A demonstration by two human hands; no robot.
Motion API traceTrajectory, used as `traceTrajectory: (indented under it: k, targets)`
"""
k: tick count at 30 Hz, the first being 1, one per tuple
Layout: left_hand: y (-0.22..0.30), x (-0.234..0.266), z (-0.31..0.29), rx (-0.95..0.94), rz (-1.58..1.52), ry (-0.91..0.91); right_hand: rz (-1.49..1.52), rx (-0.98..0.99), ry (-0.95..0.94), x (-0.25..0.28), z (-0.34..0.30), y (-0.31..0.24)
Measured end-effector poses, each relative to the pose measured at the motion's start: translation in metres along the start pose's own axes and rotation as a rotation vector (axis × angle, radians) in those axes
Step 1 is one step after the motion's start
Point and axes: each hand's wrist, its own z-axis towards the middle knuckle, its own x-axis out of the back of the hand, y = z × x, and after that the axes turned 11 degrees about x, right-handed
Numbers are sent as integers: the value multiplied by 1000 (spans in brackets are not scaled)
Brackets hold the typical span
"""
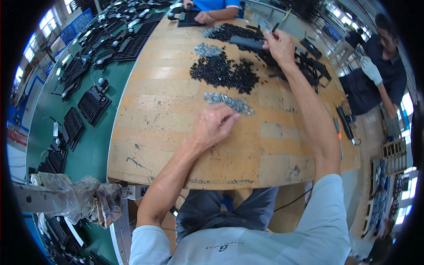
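My right hand (281,47) is raised at the far right of the table, its fingers closed around a black cable (275,28) with thin yellow-green wire ends sticking up. Beside and below it lie a smooth dark grey bar-shaped part (249,43) and a jumble of black brackets (311,68). Low over the table's middle, my left hand (213,127) has its fingers curled and thumb drawn in; whatever they pinch is hidden. It is right at the near edge of a small heap of silver screws (229,102). Beyond that spreads a pile of small black parts (223,73).
Another silver heap (207,49) and black pile (229,32) lie farther back. Across the table, a person in blue (216,4) handles a black part. A green conveyor (99,132) bears finned black housings (94,105). A power screwdriver (346,123) lies at the right edge; a gloved person stands beyond.
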Motion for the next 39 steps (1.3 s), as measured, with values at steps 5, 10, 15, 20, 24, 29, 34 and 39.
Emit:
traceTrajectory:
  k: [5, 10, 15, 20, 24, 29, 34, 39]
  targets:
    - [0, 10, 1, 128, -25, 81, 119, 45, 47, 82, -31, -27]
    - [7, 6, 2, 164, -35, 129, 82, -41, 43, 167, -120, -61]
    - [14, -5, -7, 67, -13, 57, 55, -130, -16, 188, -234, -86]
    - [37, -21, -19, -234, 19, -33, 427, -205, -108, 181, -320, -73]
    - [58, -38, -28, -417, 101, -276, 571, -196, -245, 171, -334, -69]
    - [51, -44, -35, -418, 92, -487, 475, -29, -413, 161, -314, -74]
    - [54, -44, -39, -508, 151, -535, 563, -244, -310, 164, -316, -54]
    - [44, -44, -37, -453, 123, -528, 345, -263, -532, 190, -272, -69]
